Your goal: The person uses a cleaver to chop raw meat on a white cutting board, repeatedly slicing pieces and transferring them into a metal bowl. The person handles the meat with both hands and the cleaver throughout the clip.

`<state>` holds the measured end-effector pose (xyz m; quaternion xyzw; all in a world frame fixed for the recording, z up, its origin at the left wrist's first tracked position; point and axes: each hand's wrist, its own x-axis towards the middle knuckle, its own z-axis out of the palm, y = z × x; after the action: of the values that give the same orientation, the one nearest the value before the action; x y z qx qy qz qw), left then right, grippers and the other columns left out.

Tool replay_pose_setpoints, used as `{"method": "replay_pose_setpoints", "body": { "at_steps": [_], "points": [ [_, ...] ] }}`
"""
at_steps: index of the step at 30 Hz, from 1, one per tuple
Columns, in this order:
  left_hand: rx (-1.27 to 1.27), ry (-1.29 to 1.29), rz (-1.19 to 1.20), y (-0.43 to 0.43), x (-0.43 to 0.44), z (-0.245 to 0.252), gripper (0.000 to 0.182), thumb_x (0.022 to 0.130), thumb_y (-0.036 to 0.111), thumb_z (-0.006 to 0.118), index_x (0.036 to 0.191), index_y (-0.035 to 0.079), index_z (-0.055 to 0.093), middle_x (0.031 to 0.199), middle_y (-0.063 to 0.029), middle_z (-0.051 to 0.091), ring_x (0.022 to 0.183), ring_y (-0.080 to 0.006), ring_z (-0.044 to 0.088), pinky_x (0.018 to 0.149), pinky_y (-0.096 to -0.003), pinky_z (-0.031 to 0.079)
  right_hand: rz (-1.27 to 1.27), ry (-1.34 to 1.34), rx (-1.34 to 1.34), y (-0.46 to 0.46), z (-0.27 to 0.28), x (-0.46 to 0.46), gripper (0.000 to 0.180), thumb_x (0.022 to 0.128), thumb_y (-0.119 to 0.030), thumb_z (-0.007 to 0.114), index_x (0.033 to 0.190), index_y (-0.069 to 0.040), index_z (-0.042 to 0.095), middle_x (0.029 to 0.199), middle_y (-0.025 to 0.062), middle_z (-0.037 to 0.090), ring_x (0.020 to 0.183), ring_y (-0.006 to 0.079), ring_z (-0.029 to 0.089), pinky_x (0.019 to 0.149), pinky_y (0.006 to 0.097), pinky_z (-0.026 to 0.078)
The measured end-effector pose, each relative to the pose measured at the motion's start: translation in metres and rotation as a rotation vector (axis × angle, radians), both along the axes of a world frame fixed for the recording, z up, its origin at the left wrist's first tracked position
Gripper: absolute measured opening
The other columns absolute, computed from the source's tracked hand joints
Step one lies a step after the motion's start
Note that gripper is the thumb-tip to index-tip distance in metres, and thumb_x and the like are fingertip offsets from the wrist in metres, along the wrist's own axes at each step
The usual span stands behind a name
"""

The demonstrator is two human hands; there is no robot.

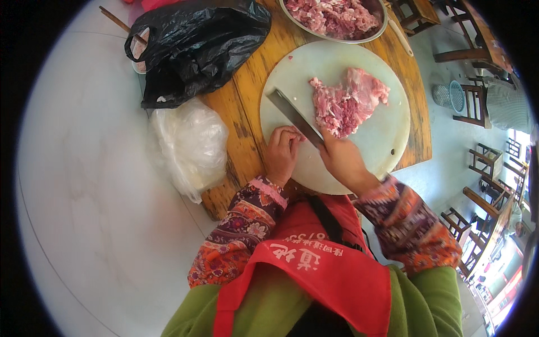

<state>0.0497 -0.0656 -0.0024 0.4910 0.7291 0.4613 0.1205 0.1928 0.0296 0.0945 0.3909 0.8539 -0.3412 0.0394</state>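
Note:
My right hand point(346, 161) grips a cleaver point(292, 113) by its handle. The blade slants up and left over a round white cutting board point(290, 69), seen nearly edge-on from above. On the board's left side my left hand point(283, 151) holds a small piece of raw meat point(300, 136) with bent fingers, close beside the blade. Most of that piece is hidden under the fingers. A larger slab of raw meat point(349, 101) lies on the board, right of the cleaver. Whether the blade touches the board cannot be told.
A metal bowl of raw meat point(332, 17) stands beyond the board on the wooden table point(242, 107). A black plastic bag point(202, 50) and a clear plastic bag point(189, 145) lie to the left. Wooden stools point(486, 160) and a blue basket point(456, 97) stand on the floor at right.

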Motion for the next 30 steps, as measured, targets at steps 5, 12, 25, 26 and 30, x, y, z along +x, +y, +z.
{"method": "replay_pose_setpoints", "body": {
  "at_steps": [5, 12, 25, 26, 30],
  "points": [
    [0.013, 0.02, -0.015, -0.001, 0.002, -0.004, 0.01, 0.085, 0.0, 0.069, 0.089, 0.004, 0.062, 0.098, -0.0113, 0.064, 0.09, -0.032, 0.065, 0.077, -0.0396, 0.052, 0.0, -0.129, -0.076, -0.028, 0.02, 0.063, 0.023, 0.095, -0.013, 0.056, 0.115, -0.002, 0.053, 0.072, 0.024, 0.065, 0.069, 0.045, 0.066, 0.061, 0.0561, 0.052],
    [-0.037, 0.042, -0.057, -0.001, 0.0, 0.002, 0.011, 0.087, -0.002, 0.066, 0.091, 0.002, 0.057, 0.099, -0.0131, 0.061, 0.094, -0.0329, 0.062, 0.081, -0.0407, 0.051, -0.005, 0.152, 0.086, 0.008, -0.026, -0.025, 0.036, 0.094, -0.015, 0.061, 0.125, 0.0, 0.053, 0.075, 0.0259, 0.065, 0.071, 0.0464, 0.065, 0.064, 0.0556, 0.051],
    [-0.021, 0.088, -0.067, -0.001, 0.001, -0.003, 0.013, 0.086, -0.002, 0.067, 0.093, 0.002, 0.057, 0.103, -0.0138, 0.061, 0.098, -0.0342, 0.061, 0.085, -0.0409, 0.051, -0.013, 0.168, 0.074, 0.008, -0.051, -0.026, 0.035, 0.094, -0.017, 0.061, 0.125, 0.0, 0.055, 0.075, 0.027, 0.065, 0.072, 0.046, 0.066, 0.065, 0.0542, 0.052],
    [-0.025, 0.099, -0.074, -0.002, 0.001, 0.0, 0.014, 0.086, -0.001, 0.068, 0.094, 0.002, 0.058, 0.104, -0.0138, 0.061, 0.099, -0.034, 0.061, 0.085, -0.0403, 0.051, -0.038, 0.118, 0.039, 0.015, -0.049, -0.037, 0.035, 0.094, -0.017, 0.062, 0.124, 0.0, 0.055, 0.075, 0.0271, 0.065, 0.072, 0.046, 0.066, 0.065, 0.0541, 0.052],
    [-0.013, 0.183, 0.032, -0.01, 0.0, 0.011, 0.013, 0.088, 0.001, 0.069, 0.097, 0.002, 0.061, 0.104, -0.0136, 0.062, 0.097, -0.0319, 0.062, 0.084, -0.0375, 0.051, -0.101, 0.223, 0.085, 0.023, -0.011, -0.036, 0.035, 0.094, -0.016, 0.062, 0.124, 0.002, 0.055, 0.074, 0.027, 0.065, 0.071, 0.0459, 0.065, 0.064, 0.0535, 0.052]
  ]
}}
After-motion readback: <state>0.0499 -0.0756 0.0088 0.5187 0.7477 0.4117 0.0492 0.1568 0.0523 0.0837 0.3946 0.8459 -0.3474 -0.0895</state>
